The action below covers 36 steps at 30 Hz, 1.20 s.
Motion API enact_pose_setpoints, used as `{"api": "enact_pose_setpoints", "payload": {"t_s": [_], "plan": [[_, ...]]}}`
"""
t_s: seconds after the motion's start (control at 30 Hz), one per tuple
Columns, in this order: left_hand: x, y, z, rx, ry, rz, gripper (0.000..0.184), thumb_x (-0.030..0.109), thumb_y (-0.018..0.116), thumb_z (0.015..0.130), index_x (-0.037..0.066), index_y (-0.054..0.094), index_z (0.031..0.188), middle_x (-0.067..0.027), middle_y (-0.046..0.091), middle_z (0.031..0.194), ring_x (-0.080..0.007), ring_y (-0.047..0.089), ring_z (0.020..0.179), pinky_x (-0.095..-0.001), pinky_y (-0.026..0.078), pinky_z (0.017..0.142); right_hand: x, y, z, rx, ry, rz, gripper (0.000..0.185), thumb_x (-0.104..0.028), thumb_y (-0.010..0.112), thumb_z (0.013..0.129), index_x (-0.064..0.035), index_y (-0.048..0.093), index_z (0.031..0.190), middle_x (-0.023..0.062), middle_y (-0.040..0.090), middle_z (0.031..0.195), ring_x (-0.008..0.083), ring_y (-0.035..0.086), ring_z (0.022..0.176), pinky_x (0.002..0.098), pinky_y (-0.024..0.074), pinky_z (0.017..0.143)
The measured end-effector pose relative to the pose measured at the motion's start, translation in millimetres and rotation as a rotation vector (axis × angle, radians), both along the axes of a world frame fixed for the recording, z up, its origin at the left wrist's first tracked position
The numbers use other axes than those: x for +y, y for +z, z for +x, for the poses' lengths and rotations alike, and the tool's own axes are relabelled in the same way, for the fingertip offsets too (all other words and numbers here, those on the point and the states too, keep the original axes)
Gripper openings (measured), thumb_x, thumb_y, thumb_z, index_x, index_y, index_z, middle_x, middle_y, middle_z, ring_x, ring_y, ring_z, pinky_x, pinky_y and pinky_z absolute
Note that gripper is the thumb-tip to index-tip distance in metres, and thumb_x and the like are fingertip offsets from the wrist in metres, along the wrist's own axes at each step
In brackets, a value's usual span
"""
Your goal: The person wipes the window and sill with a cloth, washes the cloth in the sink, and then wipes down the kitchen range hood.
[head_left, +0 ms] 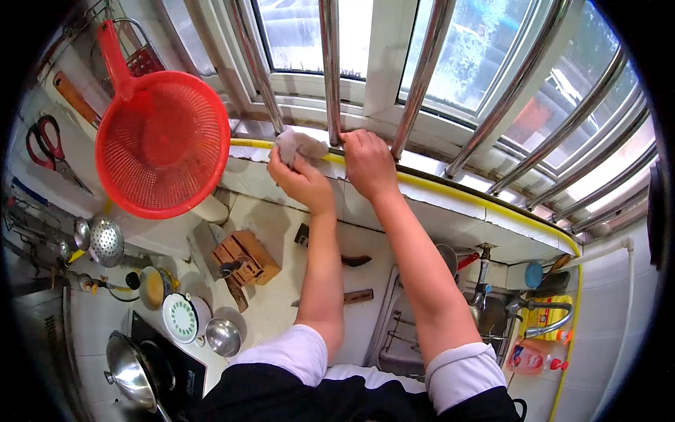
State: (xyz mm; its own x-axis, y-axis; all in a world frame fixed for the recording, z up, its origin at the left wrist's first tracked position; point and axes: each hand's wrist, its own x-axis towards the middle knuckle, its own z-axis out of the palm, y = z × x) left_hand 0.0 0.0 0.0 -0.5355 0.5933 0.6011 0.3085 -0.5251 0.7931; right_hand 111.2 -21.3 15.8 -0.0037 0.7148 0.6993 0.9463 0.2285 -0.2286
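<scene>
A crumpled greyish-white cloth (301,145) is pinched in my left hand (302,184), against the window ledge at the foot of the metal bars. My right hand (369,163) is beside it, fingers curled closed next to the base of a metal bar (332,77). Its fingertips face away, so whatever they may hold is hidden. Under both hands runs the yellow hose-like line (422,181) along the tiled ledge (450,200). To the left of my left hand hangs a red colander (160,176).
Below my arms, the counter carries a wooden knife block (256,257), a steel bowl (223,336) and a white enamel pot (184,318). A sink (404,359) with a faucet (552,316) lies to the right, near a pink soap bottle (526,357). Scissors (46,144) hang at far left.
</scene>
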Motion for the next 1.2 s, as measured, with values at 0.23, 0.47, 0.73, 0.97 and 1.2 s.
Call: {"api": "enact_pose_setpoints", "payload": {"t_s": [0.23, 0.47, 0.73, 0.97, 1.2], "plan": [[42.7, 15.1, -45.4, 0.248, 0.459, 0.236, 0.030, -0.005, 0.049, 0.083, 0.000, 0.053, 0.113, -0.0185, 0.050, 0.115, -0.0365, 0.049, 0.107, -0.0426, 0.041, 0.091, -0.9, -0.1, 4.5, -0.026, -0.006, 0.023, 0.012, -0.011, 0.052, 0.084, -0.0078, 0.058, 0.095, 0.0080, 0.059, 0.088, 0.0262, 0.058, 0.087, 0.0384, 0.0471, 0.077], [89.9, 42.1, -46.4, 0.782, 0.307, -0.519, 0.017, 0.018, 0.053, 0.084, 0.013, 0.064, 0.096, -0.0134, 0.060, 0.101, -0.0336, 0.058, 0.096, -0.0425, 0.045, 0.082, 0.0, -2.4, 6.8, -0.050, -0.007, 0.042, 0.010, -0.011, 0.051, 0.084, -0.0079, 0.057, 0.092, 0.0075, 0.059, 0.087, 0.0263, 0.058, 0.084, 0.0390, 0.0475, 0.075], [10.6, 1.9, -43.0, 0.069, 0.242, -0.032, 0.022, 0.013, 0.053, 0.089, 0.002, 0.049, 0.108, -0.0164, 0.056, 0.103, -0.0286, 0.058, 0.092, -0.0406, 0.048, 0.077, -0.6, -1.4, 2.8, -0.040, -0.006, 0.024, 0.011, -0.011, 0.049, 0.084, -0.0081, 0.057, 0.092, 0.0079, 0.058, 0.087, 0.0266, 0.058, 0.085, 0.0388, 0.0466, 0.078], [-18.2, -1.0, -68.0, -0.843, 0.062, -0.070, 0.032, 0.016, 0.051, 0.094, 0.002, 0.033, 0.117, -0.0156, 0.049, 0.108, -0.0229, 0.052, 0.096, -0.0382, 0.047, 0.081, 0.0, -1.5, 3.8, -0.049, 0.008, 0.030, 0.010, -0.011, 0.050, 0.085, -0.0079, 0.056, 0.092, 0.0081, 0.059, 0.089, 0.0267, 0.058, 0.087, 0.0387, 0.0469, 0.078], [85.0, -39.3, -105.9, 0.743, 0.664, -0.122, 0.024, 0.014, 0.051, 0.086, 0.000, 0.055, 0.106, -0.0212, 0.060, 0.111, -0.0387, 0.059, 0.093, -0.0467, 0.046, 0.084, -0.4, -1.2, 3.2, -0.047, -0.001, 0.029, 0.009, -0.012, 0.050, 0.086, -0.0078, 0.057, 0.092, 0.0080, 0.059, 0.087, 0.0265, 0.058, 0.085, 0.0390, 0.0468, 0.078]]}}
